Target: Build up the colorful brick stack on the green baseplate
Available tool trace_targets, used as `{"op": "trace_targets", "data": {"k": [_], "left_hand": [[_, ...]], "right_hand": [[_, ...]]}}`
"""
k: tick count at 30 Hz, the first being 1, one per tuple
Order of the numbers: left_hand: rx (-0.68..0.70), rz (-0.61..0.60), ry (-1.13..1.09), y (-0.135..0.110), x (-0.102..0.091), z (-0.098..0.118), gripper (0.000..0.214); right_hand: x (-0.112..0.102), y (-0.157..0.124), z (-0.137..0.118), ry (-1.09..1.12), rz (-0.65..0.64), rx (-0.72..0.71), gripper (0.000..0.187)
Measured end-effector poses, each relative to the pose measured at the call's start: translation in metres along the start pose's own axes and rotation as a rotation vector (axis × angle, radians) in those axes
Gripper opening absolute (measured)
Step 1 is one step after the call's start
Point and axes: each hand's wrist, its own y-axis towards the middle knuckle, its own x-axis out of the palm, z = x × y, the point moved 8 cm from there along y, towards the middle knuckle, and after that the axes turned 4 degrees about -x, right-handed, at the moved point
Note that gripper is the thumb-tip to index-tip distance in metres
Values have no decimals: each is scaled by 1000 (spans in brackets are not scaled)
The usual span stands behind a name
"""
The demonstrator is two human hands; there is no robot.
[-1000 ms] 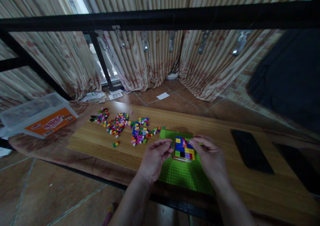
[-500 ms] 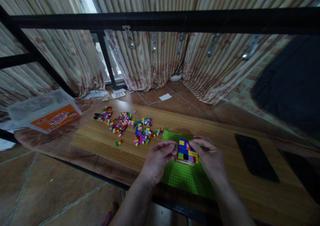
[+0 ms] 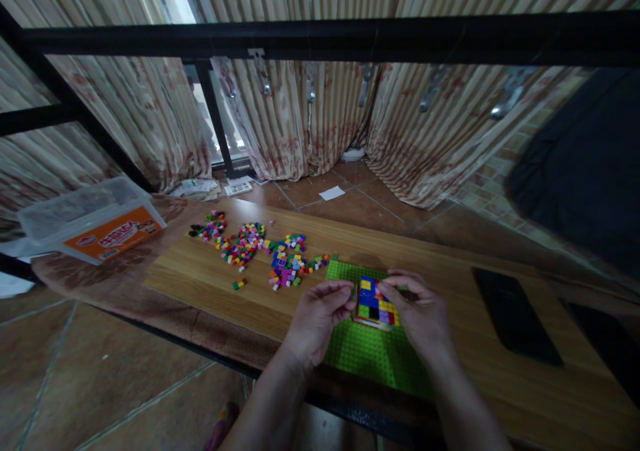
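Observation:
A low block of toy building bricks (image 3: 369,299), its top a patchwork of blue, yellow, green, black and red, sits on a green baseplate (image 3: 367,354). My left hand (image 3: 316,318) is closed in a pinch at the block's left side; whatever lies between thumb and forefinger is too small to make out. Over the block's right side, my right hand (image 3: 423,314) has its fingertips closed on a small brick at the top surface. That brick is mostly covered by the fingers.
Loose coloured bricks (image 3: 245,241) lie scattered on the wooden board (image 3: 190,278) to the left. A clear tub with an orange label (image 3: 113,234) stands at the far left. To the right rests a dark flat phone-like slab (image 3: 515,316). A black metal bar (image 3: 320,40) crosses beyond the board.
Both hands stay nearly where they were at the block. The whole view has shifted very slightly.

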Motion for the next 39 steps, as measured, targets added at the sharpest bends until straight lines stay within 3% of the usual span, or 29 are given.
{"op": "trace_targets", "data": {"k": [6, 20, 33, 39], "left_hand": [[2, 11, -6, 1, -1, -1, 31], [-3, 21, 0, 1, 0, -5, 30], [23, -13, 9, 0, 5, -3, 24], [25, -14, 23, 0, 6, -3, 26]], "right_hand": [[7, -7, 15, 238, 49, 296, 36], [19, -9, 15, 431, 11, 481, 31], [18, -9, 14, 437, 43, 380, 30], [-4, -5, 14, 491, 213, 338, 23]]}}
